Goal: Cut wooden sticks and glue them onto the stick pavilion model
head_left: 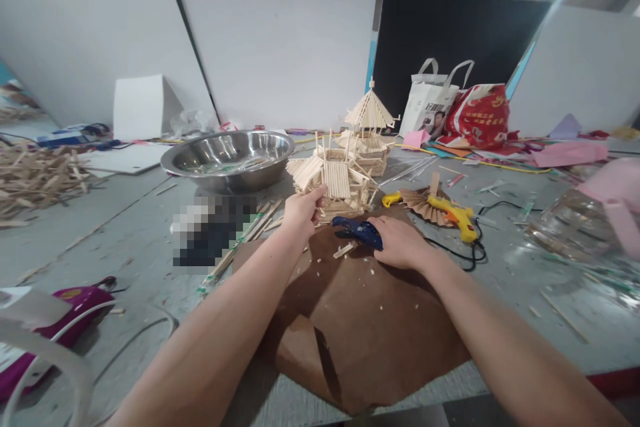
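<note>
My left hand (301,212) is closed, thumb and forefinger pinched at the lower left of a wooden-stick pavilion model (336,177). Some of its fingertips are hidden behind the hand. The model has sloping stick roofs and thin posts poking up at the top. To the right, my right hand (400,240) is wrapped round dark blue pliers (357,230), whose jaws point left, just below the model. A short piece of stick (344,251) lies under the pliers on a brown sheet (380,320) with small scraps on it.
Behind stands another stick pavilion with a pointed roof (371,110). A steel basin (227,160) is at back left, above a bundle of sticks (240,247). A yellow glue gun (455,217) with a black cord lies right, near a pink-topped clear jug (575,227). Loose sticks (40,173) are heaped far left.
</note>
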Demonstrator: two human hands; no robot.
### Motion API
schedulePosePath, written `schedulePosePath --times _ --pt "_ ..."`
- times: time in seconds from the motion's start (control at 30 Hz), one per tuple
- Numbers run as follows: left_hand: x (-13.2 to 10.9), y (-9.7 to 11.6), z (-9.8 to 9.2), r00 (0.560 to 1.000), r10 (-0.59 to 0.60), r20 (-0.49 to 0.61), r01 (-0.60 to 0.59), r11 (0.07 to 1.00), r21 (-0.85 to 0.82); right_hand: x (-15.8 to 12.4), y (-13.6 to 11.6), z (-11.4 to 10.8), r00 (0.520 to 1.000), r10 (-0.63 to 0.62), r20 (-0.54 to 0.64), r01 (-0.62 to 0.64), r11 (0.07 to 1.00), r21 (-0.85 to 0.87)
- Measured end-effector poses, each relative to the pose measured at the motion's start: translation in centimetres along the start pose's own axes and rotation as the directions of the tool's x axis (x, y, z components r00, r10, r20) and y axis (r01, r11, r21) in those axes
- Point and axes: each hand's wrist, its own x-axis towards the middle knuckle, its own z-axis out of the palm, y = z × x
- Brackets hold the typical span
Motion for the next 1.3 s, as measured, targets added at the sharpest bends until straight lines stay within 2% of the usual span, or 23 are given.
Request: schedulePosePath --times 0.47,0.63,0.77,0.87,0.93,0.97,1.03,1.07,1.13,1.3 --pt "0.1 -0.1 -0.2 0.999 0.045 0.022 -0.046 0.998 0.043 0.0 0.0 0.3 0.999 0.000 0.047 0.002 0.999 -0.039" --pt "0.2 -0.2 -0.3 0.997 0.068 0.047 -0.069 0.998 0.014 0.1 -0.3 0.6 0.997 0.001 0.075 -0.001 1.000 0.007" --pt "0.3 -0.2 -0.3 0.994 0.091 0.056 -0.092 0.996 0.007 0.1 -0.1 -0.8 1.000 -0.008 0.020 0.006 0.996 0.090" --pt "0.3 -0.2 -0.3 0.989 0.132 0.060 -0.132 0.991 0.007 0.1 1.4 -3.1 0.991 0.089 -0.098 -0.076 0.989 0.130" --pt "0.3 -0.3 -0.3 0.985 0.154 0.072 -0.155 0.988 0.006 0.1 3.4 -4.5 0.963 0.245 -0.112 -0.230 0.964 0.134" --pt "0.3 -0.3 -0.3 0.984 0.161 0.074 -0.161 0.987 0.003 0.0 4.6 -5.1 0.929 0.355 -0.099 -0.344 0.932 0.117" --pt "0.1 -0.4 -0.3 0.985 0.162 0.062 -0.162 0.987 -0.003 -0.3 7.1 -5.5 0.811 0.581 -0.071 -0.582 0.813 0.013" --pt "0.1 -0.5 -0.3 0.986 0.157 0.055 -0.157 0.988 -0.002 -0.6 8.2 -5.4 0.769 0.636 -0.061 -0.638 0.770 -0.016" --pt "0.0 -0.6 -0.4 0.990 0.137 0.041 -0.137 0.991 0.005 -1.2 10.3 -4.6 0.716 0.697 -0.040 -0.699 0.714 -0.051" --pt "-0.1 -1.0 -0.6 0.984 0.173 0.036 -0.175 0.983 0.050 -2.4 14.0 -1.4 0.638 0.770 0.001 -0.767 0.635 -0.095"
